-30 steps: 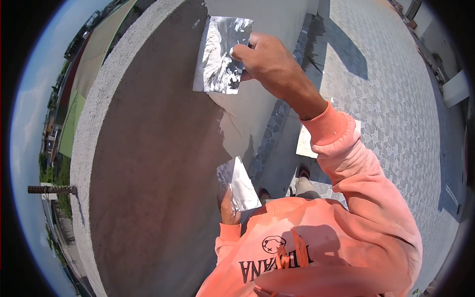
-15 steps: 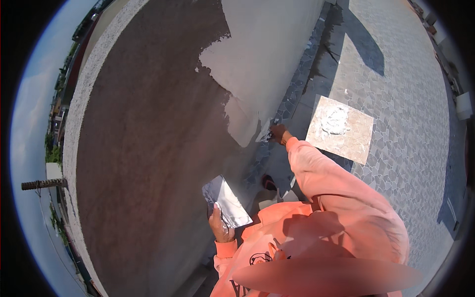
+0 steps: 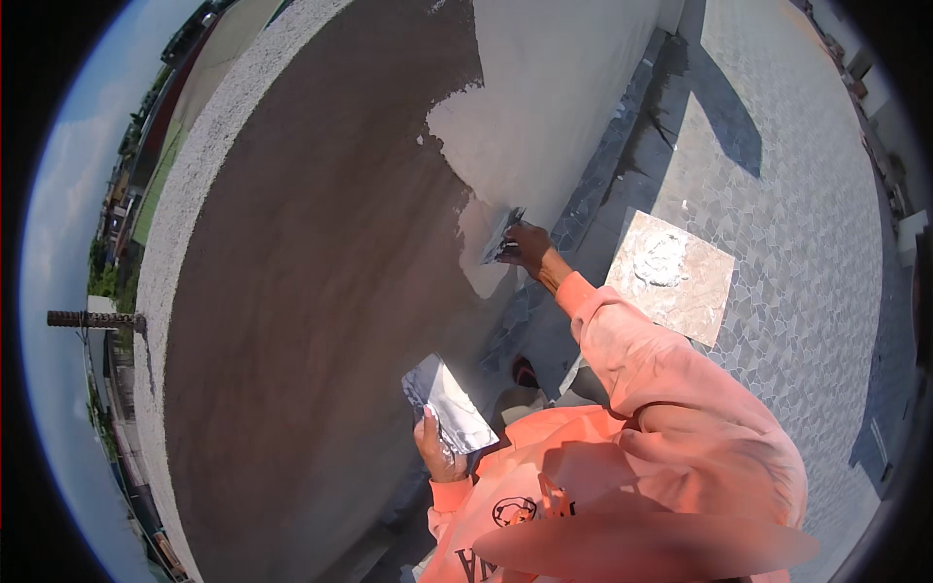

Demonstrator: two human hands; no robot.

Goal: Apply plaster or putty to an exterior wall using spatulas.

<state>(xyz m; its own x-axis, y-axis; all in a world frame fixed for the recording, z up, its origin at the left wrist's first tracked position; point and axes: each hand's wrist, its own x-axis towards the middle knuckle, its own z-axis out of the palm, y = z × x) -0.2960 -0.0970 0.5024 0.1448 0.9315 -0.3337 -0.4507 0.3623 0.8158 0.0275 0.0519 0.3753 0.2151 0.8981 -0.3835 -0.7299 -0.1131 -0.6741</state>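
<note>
My right hand (image 3: 531, 247) is closed around a wide putty knife (image 3: 498, 239), its blade on or close to the wall at the lower tip of the pale skim coat (image 3: 544, 97). Bare grey-brown wall (image 3: 311, 243) spreads to the left of that coat, with a ragged border between them. Lower down, my left hand (image 3: 439, 451) grips a flat rectangular metal blade (image 3: 457, 408), held away from the wall. White putty shows on this blade and on my left fingers. The handle in each hand is mostly covered by the fingers.
A square beige tile (image 3: 714, 291) carrying a mound of white putty (image 3: 659, 258) sits to my right. Stone-patterned paving (image 3: 807, 253) extends beyond it. Along the wall's foot runs a dark tiled strip (image 3: 583, 194). A ribbed bar (image 3: 92, 319) juts from the wall's rough top edge.
My right hand has lifted the putty knife from the wall's foot up and left onto the lower skim coat. The view has shifted slightly; my left hand keeps its hold.
</note>
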